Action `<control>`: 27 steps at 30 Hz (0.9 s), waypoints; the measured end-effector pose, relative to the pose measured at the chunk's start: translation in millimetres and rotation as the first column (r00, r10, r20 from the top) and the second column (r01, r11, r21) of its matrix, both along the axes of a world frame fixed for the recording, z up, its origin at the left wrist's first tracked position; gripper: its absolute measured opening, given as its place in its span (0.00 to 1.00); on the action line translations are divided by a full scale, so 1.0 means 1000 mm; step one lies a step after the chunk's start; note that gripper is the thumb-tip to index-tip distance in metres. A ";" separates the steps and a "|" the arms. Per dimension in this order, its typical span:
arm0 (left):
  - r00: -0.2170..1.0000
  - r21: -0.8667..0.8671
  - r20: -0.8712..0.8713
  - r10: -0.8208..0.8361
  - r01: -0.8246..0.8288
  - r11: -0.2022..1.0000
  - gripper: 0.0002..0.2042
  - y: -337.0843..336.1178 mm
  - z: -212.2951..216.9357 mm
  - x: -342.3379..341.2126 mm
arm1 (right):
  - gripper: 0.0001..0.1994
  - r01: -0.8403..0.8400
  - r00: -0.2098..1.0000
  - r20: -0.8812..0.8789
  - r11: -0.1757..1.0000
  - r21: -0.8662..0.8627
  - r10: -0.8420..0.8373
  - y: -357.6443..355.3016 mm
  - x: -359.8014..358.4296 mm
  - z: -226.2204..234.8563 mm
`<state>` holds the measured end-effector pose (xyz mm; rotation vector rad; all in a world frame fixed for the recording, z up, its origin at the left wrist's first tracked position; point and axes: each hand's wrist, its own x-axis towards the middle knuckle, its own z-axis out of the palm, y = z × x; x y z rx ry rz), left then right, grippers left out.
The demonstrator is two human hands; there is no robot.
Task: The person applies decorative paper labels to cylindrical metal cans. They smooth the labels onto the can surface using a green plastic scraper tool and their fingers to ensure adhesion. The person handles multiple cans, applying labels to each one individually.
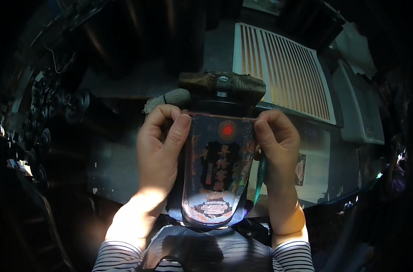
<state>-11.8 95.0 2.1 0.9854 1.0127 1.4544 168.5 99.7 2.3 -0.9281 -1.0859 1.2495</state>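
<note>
A dark rounded jar (213,170) with a shiny printed label and a red dot near its top sits upright in the middle of the view. My left hand (159,149) presses its left side, thumb lying on the label's edge. My right hand (276,145) holds the right side, thumb on the label's other edge, and a thin teal tool (261,177) hangs down from under its palm. Above the jar a worn, wrapped dark block (222,84) with a metal bolt rests on the jar's top.
A white slatted panel (283,68) lies at the back right, a white tray-like bin (358,109) beside it. Dark machine parts with round knobs (75,106) fill the left side. A white cloth-wrapped handle (168,97) pokes out behind my left hand.
</note>
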 end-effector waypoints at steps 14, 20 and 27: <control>0.998 -0.012 -0.056 0.016 -0.017 1.000 0.18 -0.002 0.005 0.006 | 0.22 0.040 0.866 0.485 0.983 0.180 -0.124 -0.024 0.010 -0.002; 0.965 -0.073 0.220 -0.142 0.162 0.984 0.18 0.010 0.004 0.009 | 0.36 -0.166 0.824 0.565 0.973 0.160 0.048 -0.029 0.007 -0.010; 0.986 -0.077 0.146 -0.076 0.088 0.993 0.13 0.008 0.000 0.013 | 0.46 -0.138 0.848 0.524 0.987 0.078 0.077 -0.042 -0.003 -0.011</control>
